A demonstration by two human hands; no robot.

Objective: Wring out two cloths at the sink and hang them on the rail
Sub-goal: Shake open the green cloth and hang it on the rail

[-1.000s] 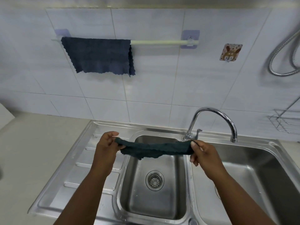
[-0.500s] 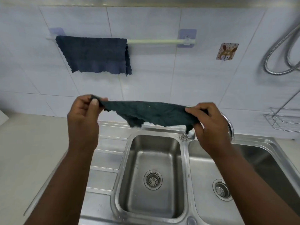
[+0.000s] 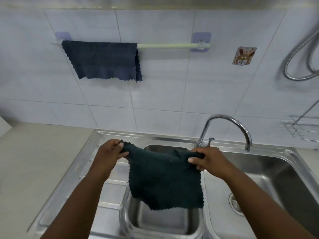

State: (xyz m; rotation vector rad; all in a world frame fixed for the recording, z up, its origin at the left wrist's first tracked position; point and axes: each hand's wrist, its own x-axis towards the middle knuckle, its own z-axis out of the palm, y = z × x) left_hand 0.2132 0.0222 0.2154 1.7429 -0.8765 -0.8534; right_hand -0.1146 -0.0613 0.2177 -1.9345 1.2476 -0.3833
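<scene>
A dark cloth is held spread over the sink, its top corners pinched tight by the left hand and right hand, while another cloth is draped on the rail beyond.

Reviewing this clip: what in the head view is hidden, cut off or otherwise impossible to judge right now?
- Small basin's drain: hidden behind the dark green cloth held up by the left hand and right hand.
- Rail: its left stretch is covered by the blue cloth.
- Wire rack and shower hose: cut off by the right edge.
- Whether either cloth is damp: cannot be told.
</scene>
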